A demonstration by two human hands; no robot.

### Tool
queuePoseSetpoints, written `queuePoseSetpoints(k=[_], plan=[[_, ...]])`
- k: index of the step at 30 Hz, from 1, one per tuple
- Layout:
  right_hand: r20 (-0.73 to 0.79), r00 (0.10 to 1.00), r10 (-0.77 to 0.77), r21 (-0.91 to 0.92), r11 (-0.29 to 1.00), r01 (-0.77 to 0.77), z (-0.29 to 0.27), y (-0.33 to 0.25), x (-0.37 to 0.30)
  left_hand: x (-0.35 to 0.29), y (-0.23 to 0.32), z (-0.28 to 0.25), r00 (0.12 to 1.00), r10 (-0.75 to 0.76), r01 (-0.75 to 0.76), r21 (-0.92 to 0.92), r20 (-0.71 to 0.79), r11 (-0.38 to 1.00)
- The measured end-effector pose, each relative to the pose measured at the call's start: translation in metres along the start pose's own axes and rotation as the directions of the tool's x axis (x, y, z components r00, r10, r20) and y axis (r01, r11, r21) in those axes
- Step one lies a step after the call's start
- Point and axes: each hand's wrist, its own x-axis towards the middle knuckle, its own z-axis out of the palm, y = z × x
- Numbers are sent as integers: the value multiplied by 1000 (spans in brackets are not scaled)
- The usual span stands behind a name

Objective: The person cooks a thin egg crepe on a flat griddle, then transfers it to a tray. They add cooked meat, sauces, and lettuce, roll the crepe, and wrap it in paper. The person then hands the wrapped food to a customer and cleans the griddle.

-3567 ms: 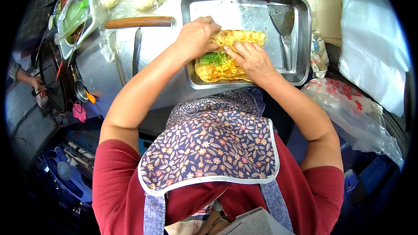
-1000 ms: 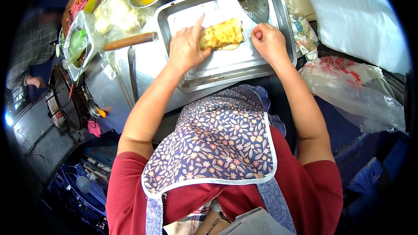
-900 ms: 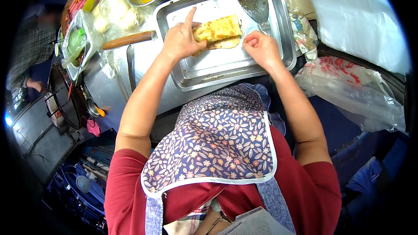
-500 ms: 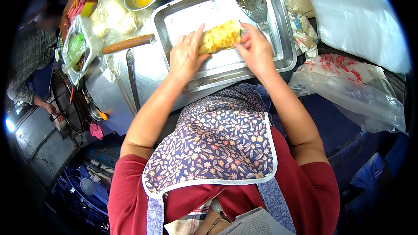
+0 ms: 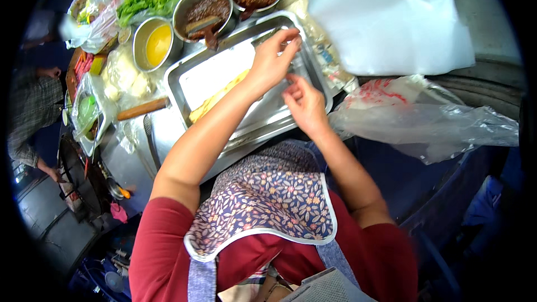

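Over the metal tray (image 5: 215, 71), whose rim presumably confines the yellow roll (image 5: 212, 103) at nine o'clock, left hand (image 5: 272, 61) (two o'clock) and right hand (image 5: 307, 106) (four) curl, any pinch indiscernible.

Red print (image 5: 381, 90) on clear plastic bag (image 5: 417, 122), illegible

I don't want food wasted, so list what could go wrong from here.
The left forearm crosses above the yellow food and might brush or shift it. A brown handle sticks out of the sauce pot toward the tray, so a passing arm could knock it.
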Motion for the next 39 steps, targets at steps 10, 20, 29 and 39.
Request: queuePoseSetpoints(k=[10,20,29,39], plan=[[52,998,-37,32,999,36,-19,39,-30,182,-135,109,964,-266,214,-514,-28,831],[162,985,-58,80,996,45,-40,36,-9,199,-115,95,897,-367,321,-205,-246,924],[28,987,-161,129,979,156,-69,-11,10,98,-62,47,929,-236,171,-236,-283,957],[219,728,-650,-273,676,685,29,-79,5,-147,-3,-84,966,-243,149,-582,-86,800]])
